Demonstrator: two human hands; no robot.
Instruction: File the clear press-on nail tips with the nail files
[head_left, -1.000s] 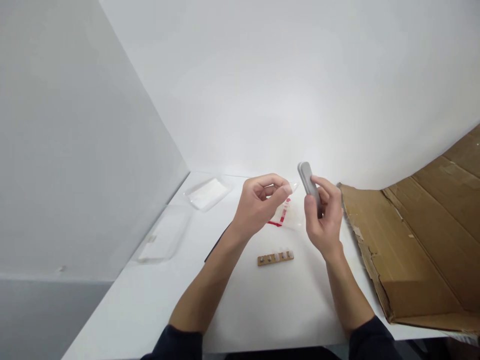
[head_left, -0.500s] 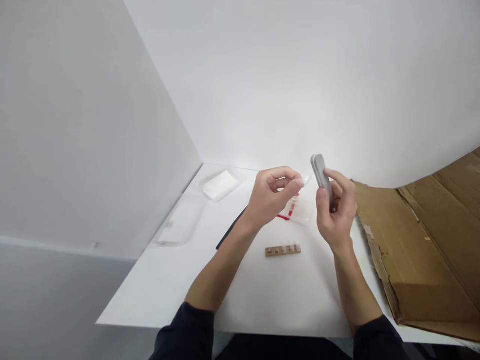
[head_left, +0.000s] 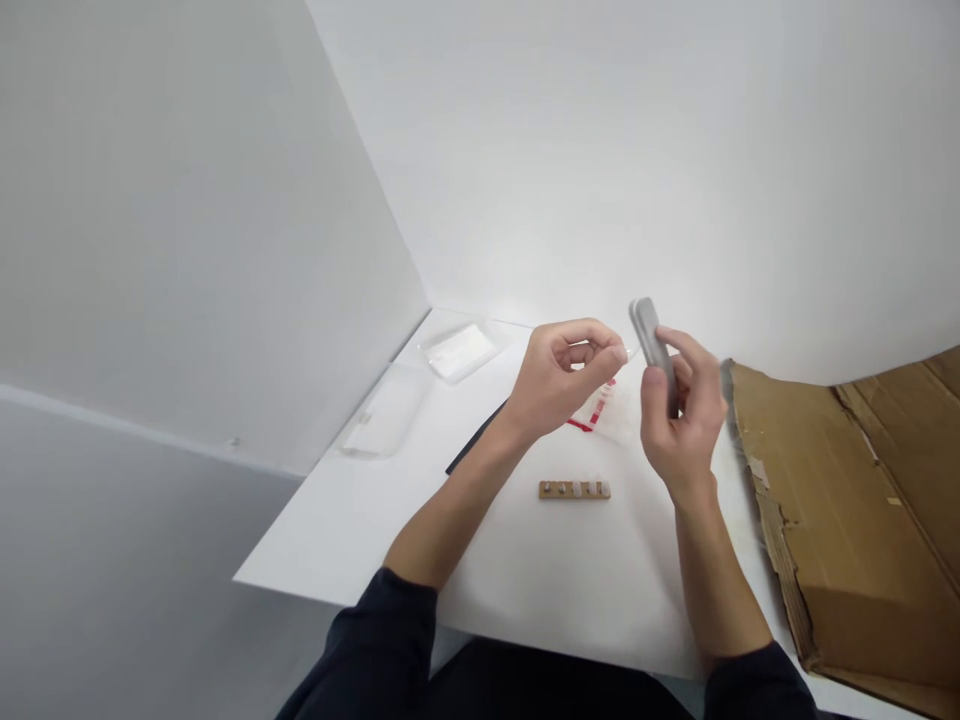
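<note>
only my view shifts; both grips unchanged, so i judge handling no further along. right hand [head_left: 684,425] holds grey case [head_left: 655,345], tilted, above counter [head_left: 570,570]; left hand [head_left: 561,375] pinches what looks like clear film [head_left: 631,353].

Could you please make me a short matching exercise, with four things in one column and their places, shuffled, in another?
Things:
1. grey object
2. cardboard
3. brown strip with small pieces
4. black object

Places:
A. on the table, between the two forearms
B. held in the fingers of the right hand
C. partly hidden by the left forearm
D. at the right edge of the picture

Right pairs: 1-B; 2-D; 3-A; 4-C
</note>
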